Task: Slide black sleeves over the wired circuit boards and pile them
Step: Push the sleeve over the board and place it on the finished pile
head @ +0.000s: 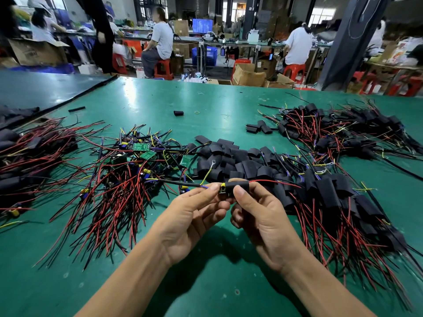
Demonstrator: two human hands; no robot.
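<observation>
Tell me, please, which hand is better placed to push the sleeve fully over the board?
Right. The right hand grips the black sleeve, while the left hand pinches the circuit board by its exposed end.

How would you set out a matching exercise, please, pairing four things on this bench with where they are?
Things:
1. black sleeve
2. bare green boards
3. heap of empty sleeves
4. yellow ring

Places:
A. alone, far out on the green table
B. gripped by the right hand, partly over the circuit board that the left hand pinches
C. in the wire tangle left of the hands
D. just beyond the hands, mid-table

Pairs: 1-B, 2-C, 3-D, 4-A
</observation>
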